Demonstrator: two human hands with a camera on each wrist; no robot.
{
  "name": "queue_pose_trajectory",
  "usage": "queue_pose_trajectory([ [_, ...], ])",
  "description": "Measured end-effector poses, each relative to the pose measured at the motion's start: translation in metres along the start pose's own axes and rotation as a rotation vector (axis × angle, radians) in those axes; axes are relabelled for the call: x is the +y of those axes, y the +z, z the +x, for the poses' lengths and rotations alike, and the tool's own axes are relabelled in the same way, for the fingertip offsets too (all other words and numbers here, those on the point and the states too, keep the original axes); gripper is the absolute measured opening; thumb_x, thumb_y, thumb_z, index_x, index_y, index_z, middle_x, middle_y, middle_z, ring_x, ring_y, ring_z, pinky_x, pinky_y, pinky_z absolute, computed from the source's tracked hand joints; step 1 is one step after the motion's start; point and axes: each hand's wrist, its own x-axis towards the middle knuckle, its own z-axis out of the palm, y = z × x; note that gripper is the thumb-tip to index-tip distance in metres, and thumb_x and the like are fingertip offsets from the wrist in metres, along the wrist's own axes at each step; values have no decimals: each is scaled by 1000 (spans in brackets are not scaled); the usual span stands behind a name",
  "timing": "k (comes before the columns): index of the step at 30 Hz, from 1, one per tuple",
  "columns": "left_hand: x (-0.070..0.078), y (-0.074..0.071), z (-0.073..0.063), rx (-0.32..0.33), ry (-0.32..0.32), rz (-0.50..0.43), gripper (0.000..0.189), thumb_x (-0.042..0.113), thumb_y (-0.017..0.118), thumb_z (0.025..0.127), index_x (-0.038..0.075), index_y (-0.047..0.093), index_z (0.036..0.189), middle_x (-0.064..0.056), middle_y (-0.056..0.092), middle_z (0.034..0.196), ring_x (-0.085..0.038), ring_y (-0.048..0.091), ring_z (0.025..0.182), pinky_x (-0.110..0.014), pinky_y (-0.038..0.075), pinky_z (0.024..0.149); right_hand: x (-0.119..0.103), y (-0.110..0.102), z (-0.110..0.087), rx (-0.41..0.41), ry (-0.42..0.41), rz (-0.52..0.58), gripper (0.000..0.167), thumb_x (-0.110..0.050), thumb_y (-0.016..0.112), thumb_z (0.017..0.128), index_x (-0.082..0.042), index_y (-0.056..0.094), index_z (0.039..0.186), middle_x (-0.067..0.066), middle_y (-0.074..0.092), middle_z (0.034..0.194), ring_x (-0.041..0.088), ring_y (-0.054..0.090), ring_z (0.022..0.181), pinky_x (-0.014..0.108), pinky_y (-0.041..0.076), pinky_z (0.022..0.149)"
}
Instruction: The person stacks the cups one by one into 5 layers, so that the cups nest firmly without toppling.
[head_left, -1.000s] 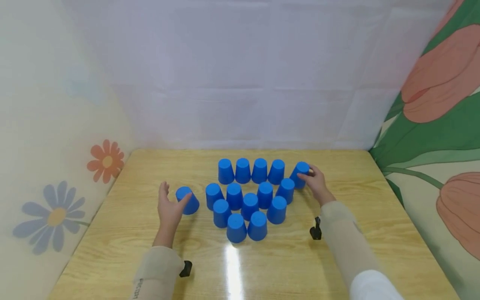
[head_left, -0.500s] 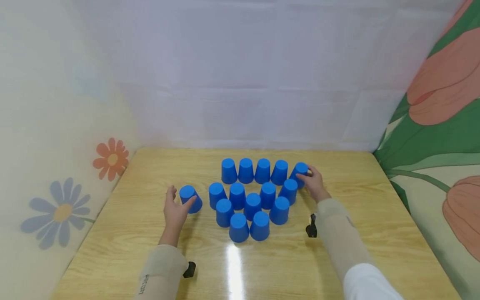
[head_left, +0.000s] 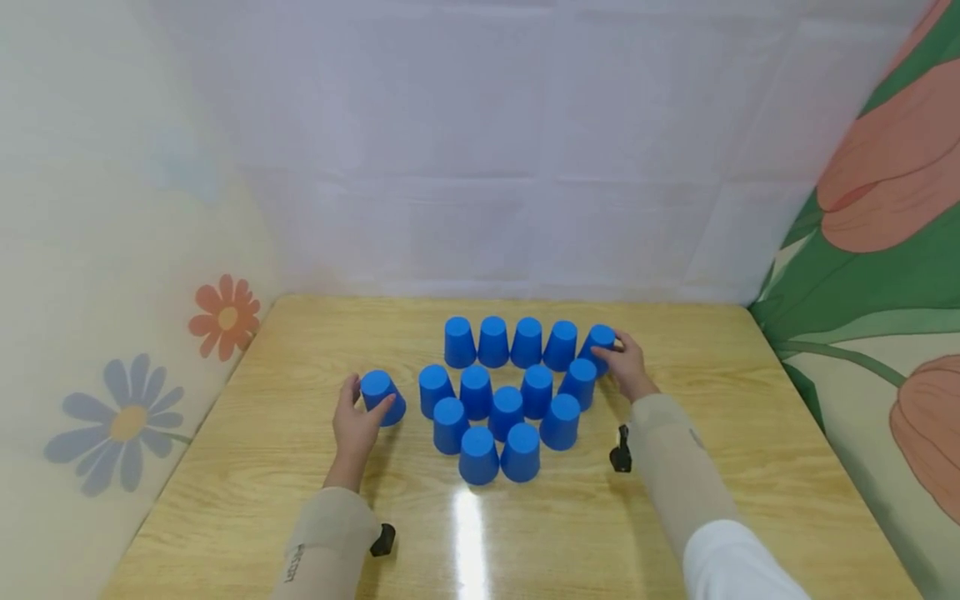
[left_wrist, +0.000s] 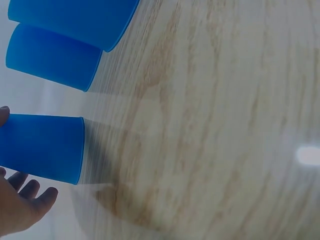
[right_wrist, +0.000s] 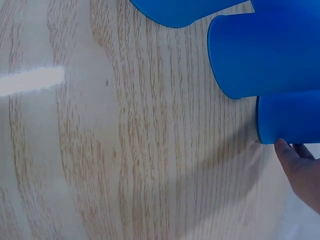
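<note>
Many blue cups stand upside down on the wooden table. My left hand (head_left: 357, 427) is at a lone blue cup (head_left: 383, 400) on the left, its thumb across the near side and its fingers along the far left side. In the left wrist view this cup (left_wrist: 42, 147) stands on the table, with the lower fingers (left_wrist: 45, 200) spread just off its wall. At the back right, my right hand (head_left: 626, 367) grips the end cup (head_left: 598, 348) of the rear row between thumb and fingers. The right wrist view shows the thumb (right_wrist: 286, 152) low on that cup (right_wrist: 290, 117).
Between my hands are a rear row of cups (head_left: 492, 343) and a nearer V-shaped cluster (head_left: 507, 414). Two cups (head_left: 478, 457) sit at its front. A white cloth (head_left: 480, 233) hangs behind the table (head_left: 570, 533), and flowered panels flank both sides.
My left hand has moved in to the lone cup, its fingers drawing closer around it. The right hand has shifted its cup slightly left, toward the rear row.
</note>
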Motion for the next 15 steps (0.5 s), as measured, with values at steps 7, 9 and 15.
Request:
queue_pose_trajectory([
  [7,-1,1,1,-4,-12,-4,73,20,64,78,6,21,136,-20,30,133,-33,24,122,-49,19,97,-1,2,0,6,25,-7,61,-12,57,83,-7,26,135,19,28,134,34,27,121,45,27,95],
  [9,-2,1,1,-7,-13,-8,72,20,63,79,6,22,135,-20,30,133,-33,24,122,-49,20,97,2,2,4,9,28,-15,61,-13,58,83,-8,26,135,19,28,134,35,27,120,46,27,95],
  [15,-3,2,-1,4,-4,-20,67,19,64,79,4,27,133,-20,31,132,-33,26,121,-49,23,96,23,0,27,1,-11,-5,66,-17,64,78,-12,30,134,17,32,132,34,32,118,45,33,91],
])
